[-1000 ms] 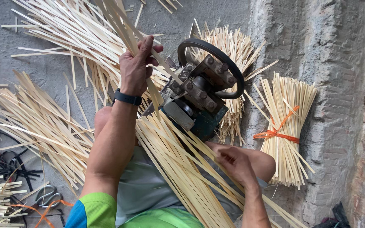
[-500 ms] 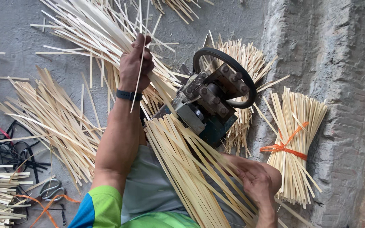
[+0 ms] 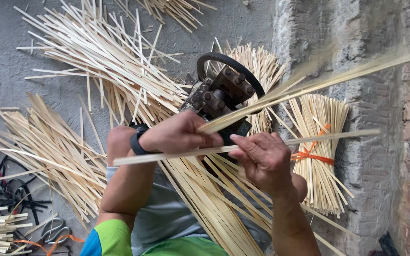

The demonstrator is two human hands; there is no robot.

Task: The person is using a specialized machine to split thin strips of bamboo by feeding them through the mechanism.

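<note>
My left hand [image 3: 179, 135], with a black wristband, grips several long pale bamboo strips [image 3: 309, 87] that fan out blurred to the upper right. My right hand [image 3: 262, 159] is closed on one long bamboo strip [image 3: 176, 155] lying crosswise in front of both hands. Behind the hands stands a dark metal splitting machine [image 3: 219, 92] with a round black wheel and bolts. A thick sheaf of strips [image 3: 214, 208] runs from the machine down over my lap.
Loose heaps of bamboo strips [image 3: 105, 61] cover the grey floor at left and top. A bundle tied with orange string [image 3: 316, 151] leans against the rough wall [image 3: 380, 118] at right. Scissors [image 3: 53, 230] and black straps [image 3: 5, 189] lie bottom left.
My left hand came back from the far pile toward the machine with strips in it. My right hand rose from my lap and took hold of a crosswise strip.
</note>
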